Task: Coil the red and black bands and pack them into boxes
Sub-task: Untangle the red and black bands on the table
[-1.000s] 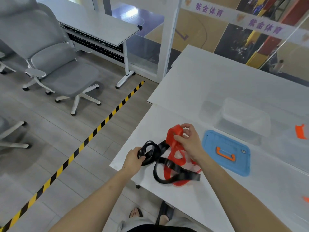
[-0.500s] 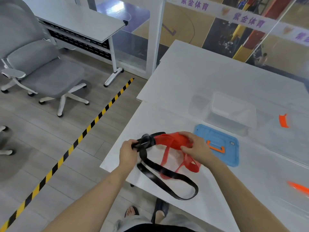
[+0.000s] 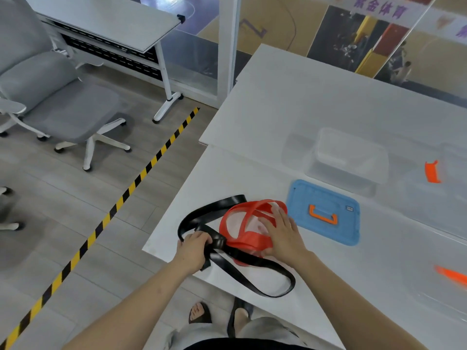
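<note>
- The black band [image 3: 227, 258] and red band [image 3: 249, 242] lie tangled near the 7 o'clock corner of the white table [image 3: 290, 102]; where they cross is hidden under the hands.
- The left hand [image 3: 193, 251] is curled closed on the black band; the right hand [image 3: 283, 236] lies flat, fingers spread, on the red band.
- At 3 o'clock of the bands lies a blue lid [image 3: 326, 213]; beyond it, a clear box [image 3: 346, 160], its contents hard to make out.
- A grey office chair [image 3: 58, 102] stands at 10 o'clock.
</note>
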A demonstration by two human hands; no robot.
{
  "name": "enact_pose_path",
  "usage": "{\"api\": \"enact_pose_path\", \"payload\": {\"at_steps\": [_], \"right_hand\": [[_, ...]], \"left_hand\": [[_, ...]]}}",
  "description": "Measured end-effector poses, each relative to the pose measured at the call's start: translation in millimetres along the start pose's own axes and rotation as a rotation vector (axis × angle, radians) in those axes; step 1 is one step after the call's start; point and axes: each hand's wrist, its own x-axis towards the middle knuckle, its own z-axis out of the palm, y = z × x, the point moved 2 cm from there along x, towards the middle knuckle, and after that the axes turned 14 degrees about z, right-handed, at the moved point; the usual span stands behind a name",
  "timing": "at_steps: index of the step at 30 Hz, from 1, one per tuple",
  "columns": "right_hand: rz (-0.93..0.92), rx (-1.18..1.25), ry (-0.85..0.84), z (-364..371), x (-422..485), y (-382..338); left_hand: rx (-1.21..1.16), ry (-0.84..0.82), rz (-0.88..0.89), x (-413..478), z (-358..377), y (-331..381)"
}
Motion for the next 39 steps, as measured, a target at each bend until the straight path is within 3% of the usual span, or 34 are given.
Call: {"api": "enact_pose_path", "payload": {"at_steps": [6,9,12,17,21,25,33,39], "right_hand": [[-0.15,-0.25,-0.078,-17.4,53.2,-15.4],[-0.137,-0.332,-0.144,-16.0,82.0,-23.3],[-0.082,-0.387,-0.236,-4.1,95.4,-23.2],[-0.131,-0.314,-0.036,13.7,83.6,-26.5],[-0.058,-0.332,-0.106,23.2,76.2,-31.8],[-0.056,-0.355,-0.015,25.8,75.9,-34.7],[0.055,-0.241,0.009,12.9,44.4,-16.8],[0.106,-0.239,-0.161,23.2,9.1,2.8]], "left_hand": [[-0.02,-0.035,-0.075,-4.2,1.4,-5.6],[-0.068,-0.07,-0.085,-6.0,1.9,-5.0],[-0.169,0.01,-0.055,-7.7,3.6,-9.3],[-0.202,0.094,-0.024,-6.5,10.0,-8.2],[-0.197,0.049,-0.046,-6.0,12.7,-5.9],[-0.191,0.042,-0.035,-8.7,14.0,-6.4],[-0.175,0.009,0.002,-10.6,10.8,4.4],[-0.183,-0.014,0.053,-6.6,19.6,14.6]]}}
